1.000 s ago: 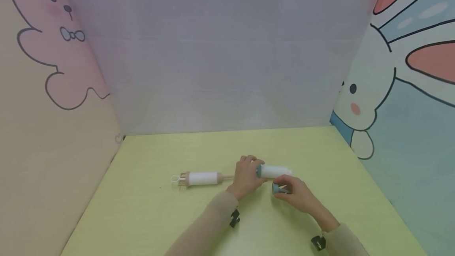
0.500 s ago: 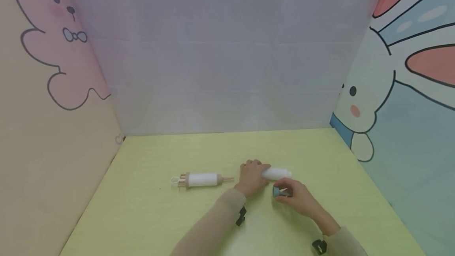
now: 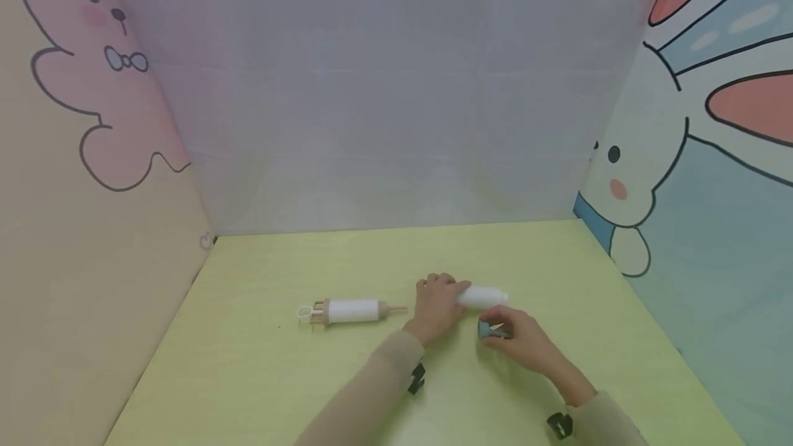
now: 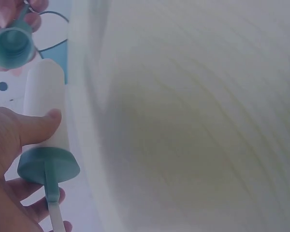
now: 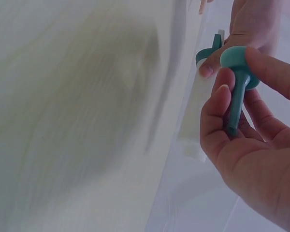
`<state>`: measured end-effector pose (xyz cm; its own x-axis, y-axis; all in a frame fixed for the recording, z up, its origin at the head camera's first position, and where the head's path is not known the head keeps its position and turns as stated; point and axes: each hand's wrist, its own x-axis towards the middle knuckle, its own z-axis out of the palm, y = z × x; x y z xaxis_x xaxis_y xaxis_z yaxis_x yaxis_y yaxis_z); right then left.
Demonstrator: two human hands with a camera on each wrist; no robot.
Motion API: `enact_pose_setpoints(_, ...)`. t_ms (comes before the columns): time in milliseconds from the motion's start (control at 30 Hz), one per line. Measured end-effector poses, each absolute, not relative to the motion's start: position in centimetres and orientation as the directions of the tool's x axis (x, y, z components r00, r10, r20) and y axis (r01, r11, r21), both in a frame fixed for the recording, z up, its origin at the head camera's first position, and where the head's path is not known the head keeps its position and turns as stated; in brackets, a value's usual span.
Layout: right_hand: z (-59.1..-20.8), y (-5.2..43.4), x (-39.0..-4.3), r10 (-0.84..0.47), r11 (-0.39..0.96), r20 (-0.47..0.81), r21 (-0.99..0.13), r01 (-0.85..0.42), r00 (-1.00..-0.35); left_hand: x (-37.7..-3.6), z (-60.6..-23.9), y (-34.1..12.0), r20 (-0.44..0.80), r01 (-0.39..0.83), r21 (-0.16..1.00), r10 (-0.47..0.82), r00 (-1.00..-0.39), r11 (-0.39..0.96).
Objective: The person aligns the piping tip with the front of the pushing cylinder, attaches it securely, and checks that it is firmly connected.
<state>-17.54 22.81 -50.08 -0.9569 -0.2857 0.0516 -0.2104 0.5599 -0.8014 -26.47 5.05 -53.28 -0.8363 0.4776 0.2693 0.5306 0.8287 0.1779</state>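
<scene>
My left hand [image 3: 441, 303] grips a white roller [image 3: 484, 296] that lies on the yellow-green table [image 3: 260, 377]. Its thumb lies along the white tube [image 4: 44, 104] just above the tube's teal end disc [image 4: 48, 166], from which a thin handle runs into the palm. Just in front of the roller's free end, my right hand [image 3: 514, 337] pinches a small teal plug [image 3: 487, 329]. The plug [image 5: 238, 72] has a round head and a short stem, held between thumb and fingers. In the left wrist view its hollow cup face [image 4: 9, 46] sits just beyond the tube's open end.
A second white roller with a beige handle and a white loop [image 3: 352, 310] lies on the table left of my left hand. Cartoon-printed panels [image 3: 694, 177] wall in the table on the left, back and right.
My left hand has slid forward over the roller's teal end, which showed a second ago. The right hand holds the plug in nearly the same spot.
</scene>
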Motion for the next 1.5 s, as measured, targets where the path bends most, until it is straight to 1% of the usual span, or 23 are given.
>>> enact_pose_setpoints(200,-49.8,23.1,-18.0,-0.284,0.584,0.098,-0.771,-0.253,-0.954,-26.1,-52.2,3.1,0.324,0.513,0.204,0.437,-0.839,0.834)
enact_pose_setpoints(467,-48.6,23.1,-18.0,-0.269,0.569,0.053,-0.797,-0.203,-0.962,-25.3,-51.3,0.7,0.374,0.518,0.301,0.401,-0.836,0.8)
enact_pose_setpoints(567,-47.2,22.5,-17.5,-0.277,0.57,0.047,-0.796,-0.203,-0.96,-24.8,-51.0,0.0,0.363,0.506,0.333,0.387,-0.848,0.796)
enact_pose_setpoints(633,-47.1,22.6,-17.5,-0.278,0.563,0.047,-0.802,-0.202,-0.959,-24.5,-50.8,-0.5,0.352,0.495,0.35,0.378,-0.856,0.795)
enact_pose_setpoints(800,-48.5,23.5,-18.3,-0.255,0.564,0.036,-0.806,-0.179,-0.966,-23.8,-50.2,-1.6,0.334,0.482,0.374,0.37,-0.867,0.792)
enact_pose_setpoints(900,-48.7,23.4,-18.5,-0.244,0.574,0.029,-0.801,-0.169,-0.969,-23.4,-49.9,-2.2,0.323,0.477,0.392,0.368,-0.872,0.787)
enact_pose_setpoints(1100,-48.7,23.2,-18.7,-0.228,0.586,0.017,-0.796,-0.151,-0.974,-22.9,-49.8,-3.1,0.308,0.47,0.413,0.366,-0.878,0.78)
enact_pose_setpoints(1267,-48.3,23.0,-18.8,-0.248,0.584,0.005,-0.797,-0.154,-0.969,-22.6,-49.5,-3.9,0.297,0.457,0.432,0.355,-0.886,0.778)
enact_pose_setpoints(1500,-48.1,22.5,-19.1,-0.238,0.575,0.016,-0.803,-0.154,-0.971,-21.9,-49.2,-4.9,0.273,0.459,0.472,0.37,-0.888,0.753)
